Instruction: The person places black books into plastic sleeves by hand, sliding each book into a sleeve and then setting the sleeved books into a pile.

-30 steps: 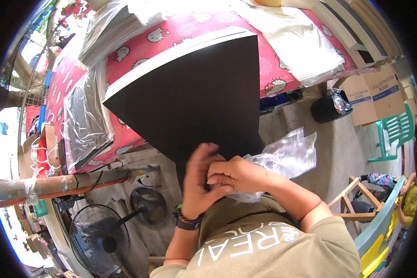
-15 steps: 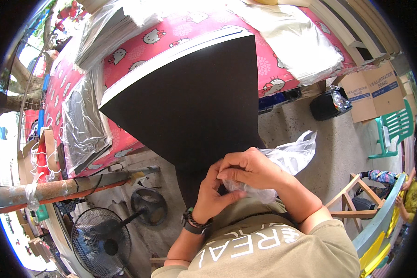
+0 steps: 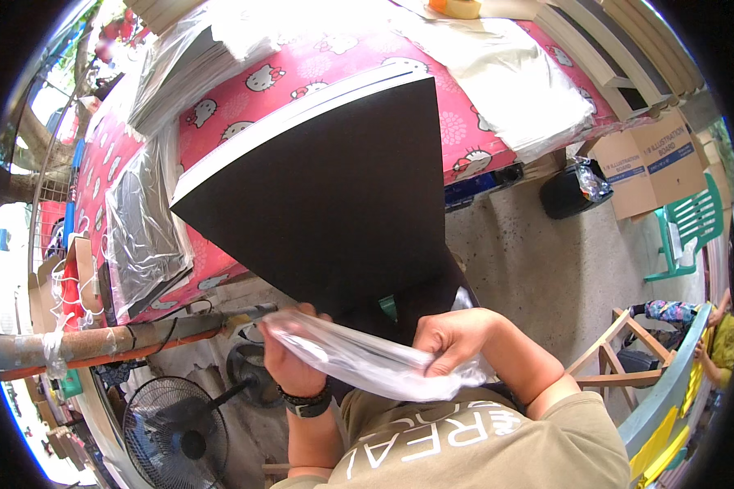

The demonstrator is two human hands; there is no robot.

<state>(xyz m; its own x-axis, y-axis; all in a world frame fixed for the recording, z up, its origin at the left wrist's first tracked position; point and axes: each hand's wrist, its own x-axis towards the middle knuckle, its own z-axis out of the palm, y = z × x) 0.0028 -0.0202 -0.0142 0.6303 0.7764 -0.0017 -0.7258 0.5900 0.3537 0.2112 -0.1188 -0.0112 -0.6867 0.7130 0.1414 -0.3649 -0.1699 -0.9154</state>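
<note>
A clear plastic bag (image 3: pixel 365 359) is stretched between my hands, low in front of my shirt. My left hand (image 3: pixel 296 365), with a dark band at its wrist, grips one end of the bag, and part of its fingers is behind the plastic. My right hand (image 3: pixel 455 341) is closed on the other end, its thumb pressed down on the bunched film. Just beyond the hands, a large black board (image 3: pixel 334 187) lies on top of a white-edged stack, reaching over the near table edge.
A pink patterned cloth (image 3: pixel 208 147) covers the table. Plastic-wrapped boards (image 3: pixel 145 224) lie at its left, white sheeting (image 3: pixel 522 85) at its right. A rusty pole (image 3: pixel 122 338) and a fan (image 3: pixel 175 430) stand at left; a green chair (image 3: pixel 689 220) and wooden frame (image 3: pixel 620 359) at right.
My hands have moved apart from each other, the left one outward to the left. The plastic, bunched between them before, is now drawn out lengthwise.
</note>
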